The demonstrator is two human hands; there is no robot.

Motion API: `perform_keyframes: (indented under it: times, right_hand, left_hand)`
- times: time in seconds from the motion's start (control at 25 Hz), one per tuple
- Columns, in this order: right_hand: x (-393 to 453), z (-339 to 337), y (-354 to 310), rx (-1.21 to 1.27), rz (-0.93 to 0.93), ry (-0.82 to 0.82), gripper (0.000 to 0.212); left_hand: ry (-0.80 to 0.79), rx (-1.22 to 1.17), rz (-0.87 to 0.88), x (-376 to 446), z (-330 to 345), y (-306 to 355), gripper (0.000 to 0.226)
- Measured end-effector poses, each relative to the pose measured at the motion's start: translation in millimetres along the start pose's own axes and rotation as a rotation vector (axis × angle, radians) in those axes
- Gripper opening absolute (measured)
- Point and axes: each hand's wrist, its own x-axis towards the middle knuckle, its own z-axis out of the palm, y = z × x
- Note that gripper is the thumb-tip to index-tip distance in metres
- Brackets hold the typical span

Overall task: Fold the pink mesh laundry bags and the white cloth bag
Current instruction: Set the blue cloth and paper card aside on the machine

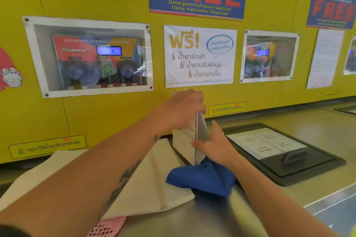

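A white bag (184, 140) with faint printed text stands upright on the steel top, pressed flat into a narrow panel. My left hand (185, 109) grips its top edge from above. My right hand (213, 146) lies flat against its lower right side, fingers pinching the fold. A corner of a pink mesh laundry bag (107, 227) shows at the bottom edge, partly under my left forearm. The rest of the mesh is hidden.
A cream-white cloth (154, 179) lies flat under my left arm. A folded blue cloth (202, 179) sits at the foot of the upright bag. A black machine lid (300, 167) with labels lies to the right. The yellow wall (115, 117) stands close behind.
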Motion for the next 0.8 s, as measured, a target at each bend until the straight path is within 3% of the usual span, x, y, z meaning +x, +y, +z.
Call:
perform_keyframes:
  times: [0.16, 0.28, 0.4, 0.52, 0.68, 0.8]
  right_hand:
    - [11, 26, 12, -0.039, -0.015, 0.098, 0.065]
    - [21, 23, 11, -0.104, -0.017, 0.128, 0.045]
    - [30, 16, 14, -0.118, -0.020, 0.045, 0.048]
    - [29, 15, 18, -0.065, -0.018, 0.025, 0.051]
    - [27, 15, 11, 0.012, -0.073, 0.010, 0.099]
    - [26, 15, 0, -0.002, -0.135, 0.047, 0.115]
  left_hand:
    - [0.244, -0.371, -0.252, -9, 25, 1, 0.059]
    - [0.143, -0.481, -0.444, -30, 43, -7, 0.058]
    - [-0.096, -0.430, -0.561, -57, 60, -13, 0.042]
    - [-0.147, -0.466, -0.603, -79, 62, -11, 0.030]
    - [-0.158, -0.496, -0.629, -102, 49, -11, 0.026]
    - [-0.157, -0.525, -0.629, -116, 34, -12, 0.025]
